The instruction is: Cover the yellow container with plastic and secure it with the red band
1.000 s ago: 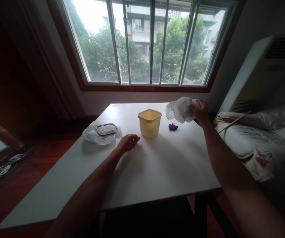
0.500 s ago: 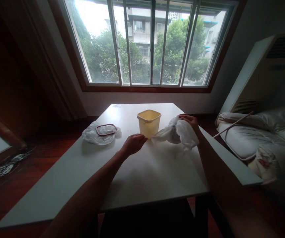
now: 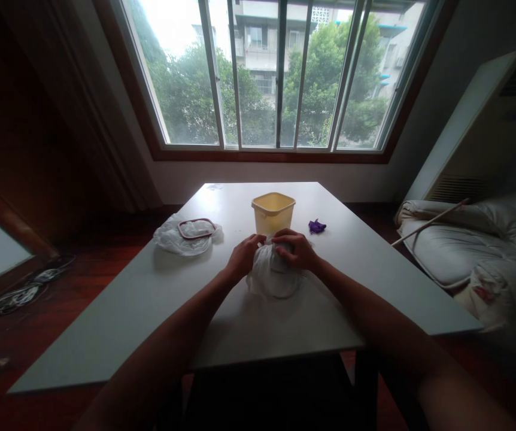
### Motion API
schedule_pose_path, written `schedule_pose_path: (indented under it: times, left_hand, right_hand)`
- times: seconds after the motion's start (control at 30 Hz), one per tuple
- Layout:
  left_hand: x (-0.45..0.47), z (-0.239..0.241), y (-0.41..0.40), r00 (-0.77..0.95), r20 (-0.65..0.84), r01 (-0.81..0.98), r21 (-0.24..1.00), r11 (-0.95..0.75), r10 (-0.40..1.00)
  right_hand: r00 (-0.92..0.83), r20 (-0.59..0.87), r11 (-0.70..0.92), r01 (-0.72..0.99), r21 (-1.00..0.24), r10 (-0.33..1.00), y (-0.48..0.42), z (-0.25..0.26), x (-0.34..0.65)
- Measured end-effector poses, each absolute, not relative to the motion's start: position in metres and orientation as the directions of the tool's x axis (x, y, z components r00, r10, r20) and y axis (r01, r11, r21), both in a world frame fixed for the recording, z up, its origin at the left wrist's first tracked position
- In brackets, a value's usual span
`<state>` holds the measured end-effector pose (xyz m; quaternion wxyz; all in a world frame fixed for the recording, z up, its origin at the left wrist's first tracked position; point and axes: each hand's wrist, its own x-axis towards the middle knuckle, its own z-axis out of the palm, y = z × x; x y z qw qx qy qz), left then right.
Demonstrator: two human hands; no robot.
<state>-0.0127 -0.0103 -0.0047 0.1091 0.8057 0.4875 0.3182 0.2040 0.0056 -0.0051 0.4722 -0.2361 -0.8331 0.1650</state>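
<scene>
Both hands meet at a white plastic bag [image 3: 272, 276] near the middle of the table. My left hand [image 3: 242, 254] pinches the bag's gathered top from the left. From the right, my right hand [image 3: 297, 248] closes on the same gathered part, its fingers bent over it. The bag hangs down toward the tabletop, and what is inside it cannot be made out. Just behind the hands stands a yellow plastic bin [image 3: 274, 214], upright with its top open, its lower front hidden by the fingers. A crumpled purple item [image 3: 317, 226] lies to the right of the bin.
On the left of the white table [image 3: 141, 323] lies another white plastic bag [image 3: 175, 239], with a reddish-brown rounded frame [image 3: 196, 228] on top. A sofa [image 3: 469, 239] with a thin stick [image 3: 428, 223] across it stands at the right. Cables [image 3: 20, 294] lie on the floor.
My right hand has brought the white bag leftward to the front of the bin, where my left hand now grips it too. The purple item has come into sight. The view has shifted slightly.
</scene>
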Motion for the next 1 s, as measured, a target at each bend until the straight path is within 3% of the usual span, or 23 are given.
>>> schedule_pose_path:
  times: [0.17,0.4,0.6,1.0]
  left_hand:
    - [-0.016,-0.021,-0.001,0.265,0.379,0.763,0.48,-0.433,0.887]
    - [-0.015,-0.028,0.006,0.232,0.366,0.854,0.367,-0.368,0.901]
    - [-0.012,-0.024,0.005,0.222,0.424,0.871,0.319,-0.374,0.878]
    - [-0.022,-0.015,0.019,0.015,0.648,0.836,0.41,-0.365,0.761]
  right_hand:
    - [-0.507,0.749,0.901,0.31,-0.303,0.427,0.019,-0.023,0.196]
    - [-0.602,0.712,0.923,0.339,-0.183,0.362,0.026,-0.022,0.196]
    - [-0.506,0.766,0.889,0.418,-0.185,0.397,0.028,-0.016,0.2]
    - [-0.501,0.779,0.905,0.378,-0.195,0.377,0.03,-0.007,0.211]
